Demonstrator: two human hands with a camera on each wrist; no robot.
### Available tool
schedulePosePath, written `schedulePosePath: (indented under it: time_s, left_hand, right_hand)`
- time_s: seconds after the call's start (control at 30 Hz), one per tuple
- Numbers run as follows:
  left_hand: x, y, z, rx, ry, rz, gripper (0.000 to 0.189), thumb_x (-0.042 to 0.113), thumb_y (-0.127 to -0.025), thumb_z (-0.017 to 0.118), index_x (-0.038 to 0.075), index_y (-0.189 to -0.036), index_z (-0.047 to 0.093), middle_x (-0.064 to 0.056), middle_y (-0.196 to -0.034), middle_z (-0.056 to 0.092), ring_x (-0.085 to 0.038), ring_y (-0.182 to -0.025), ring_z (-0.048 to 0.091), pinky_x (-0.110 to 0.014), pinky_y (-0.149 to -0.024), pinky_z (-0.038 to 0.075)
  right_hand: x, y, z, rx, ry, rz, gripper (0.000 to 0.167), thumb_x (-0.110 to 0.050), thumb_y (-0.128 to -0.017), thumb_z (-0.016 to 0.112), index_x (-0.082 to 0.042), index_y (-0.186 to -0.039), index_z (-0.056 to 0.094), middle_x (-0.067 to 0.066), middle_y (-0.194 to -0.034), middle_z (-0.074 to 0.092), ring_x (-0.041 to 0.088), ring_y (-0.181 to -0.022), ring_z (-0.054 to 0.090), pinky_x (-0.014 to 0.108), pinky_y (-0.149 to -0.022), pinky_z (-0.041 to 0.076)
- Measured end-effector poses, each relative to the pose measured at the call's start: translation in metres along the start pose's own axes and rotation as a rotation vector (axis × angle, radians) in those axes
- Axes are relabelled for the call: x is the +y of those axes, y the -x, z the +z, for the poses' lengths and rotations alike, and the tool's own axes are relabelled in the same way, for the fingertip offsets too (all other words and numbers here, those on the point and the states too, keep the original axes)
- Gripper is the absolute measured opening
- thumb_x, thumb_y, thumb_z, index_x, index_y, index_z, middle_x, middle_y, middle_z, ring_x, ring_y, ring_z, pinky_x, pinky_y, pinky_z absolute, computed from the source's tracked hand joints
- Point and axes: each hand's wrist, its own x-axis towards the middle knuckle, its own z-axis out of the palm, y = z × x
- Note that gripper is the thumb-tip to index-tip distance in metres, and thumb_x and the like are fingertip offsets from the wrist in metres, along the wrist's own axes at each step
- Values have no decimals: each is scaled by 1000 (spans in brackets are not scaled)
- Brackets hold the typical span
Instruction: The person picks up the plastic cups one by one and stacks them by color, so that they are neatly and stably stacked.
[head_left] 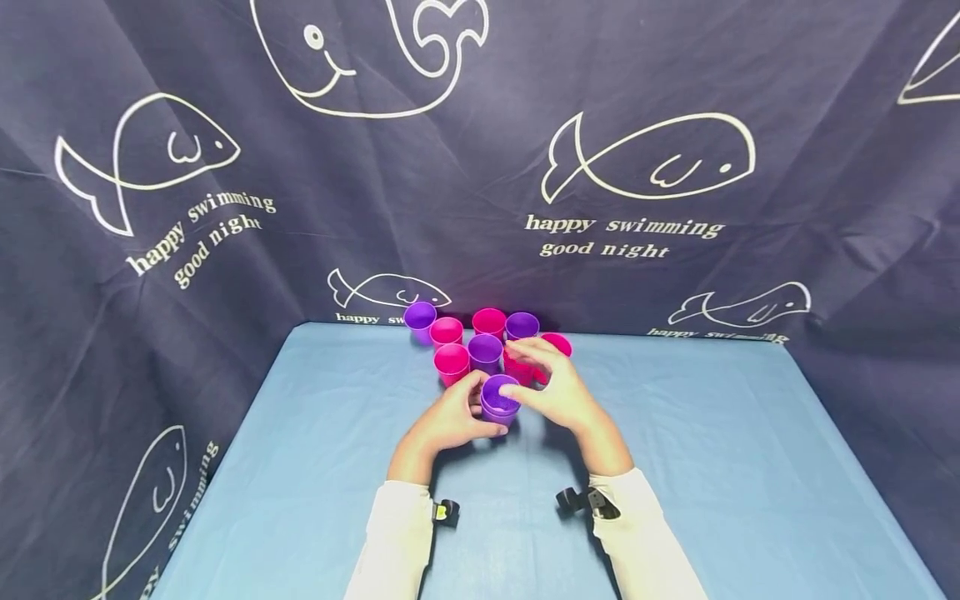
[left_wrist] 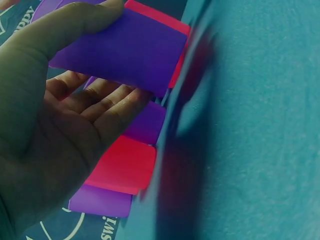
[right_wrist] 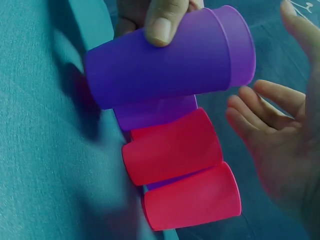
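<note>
My left hand (head_left: 447, 419) grips two nested purple cups (head_left: 499, 404), upright just in front of a cluster of cups. In the left wrist view, its thumb lies across the side of the purple cup (left_wrist: 125, 50). The right wrist view shows the second rim of the nested purple cups (right_wrist: 165, 65) slightly above the first. My right hand (head_left: 561, 390) is at the right of their rims, fingers loosely spread. In the right wrist view, the fingers of the right hand (right_wrist: 280, 130) look apart from the cups.
Behind my hands, several cups stand close together, among them a pink cup (head_left: 452, 362), a purple cup (head_left: 486, 352) and a purple cup (head_left: 421, 321) at the far left. A blue cloth (head_left: 712, 467) covers the table. A dark fish-patterned curtain (head_left: 480, 183) hangs behind.
</note>
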Motion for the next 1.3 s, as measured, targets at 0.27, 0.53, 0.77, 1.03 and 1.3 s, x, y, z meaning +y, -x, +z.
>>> schedulePosePath:
  time_s: [0.27, 0.53, 0.77, 1.03, 1.3]
  left_hand:
    - [-2, 2, 2, 4, -103, -6, 62, 18, -77, 95, 15, -126, 56, -2, -116, 71, -13, -106, 72, -36, -101, 59]
    - [-1, 0, 3, -3, -87, 10, 63, 13, -77, 94, 13, -127, 57, -5, -118, 69, -16, -106, 71, -35, -101, 60]
    - [-4, 2, 3, 4, -111, 3, 63, 16, -77, 95, 15, -128, 58, -3, -117, 70, -14, -104, 69, -31, -98, 59]
    - [-8, 2, 4, -1, -123, 15, 63, 15, -76, 95, 16, -127, 58, -2, -114, 70, -13, -101, 69, -28, -95, 59]
    - [-8, 3, 0, 1, -150, 18, 62, 16, -76, 95, 16, -126, 58, -1, -113, 70, -13, -101, 69, -29, -94, 59]
  right_hand:
    - [4, -1, -2, 265, 133, -7, 40, -9, -87, 83, -1, -125, 74, 14, -127, 69, 29, -123, 63, 19, -109, 45]
    - [4, -4, -7, 395, 131, 15, 29, -6, -89, 80, -2, -118, 77, 17, -122, 70, 30, -118, 64, 35, -106, 50]
    - [8, -6, -7, 404, 175, 41, 27, -5, -90, 78, 2, -115, 76, 18, -121, 70, 31, -117, 65, 19, -101, 48]
    - [7, -8, 1, 323, 253, 61, 30, -10, -90, 79, 0, -119, 75, 15, -129, 69, 34, -129, 63, 49, -114, 49]
    - [10, -15, 7, 281, 275, 66, 31, -8, -90, 79, 2, -119, 74, 19, -135, 67, 39, -139, 56, 51, -123, 42]
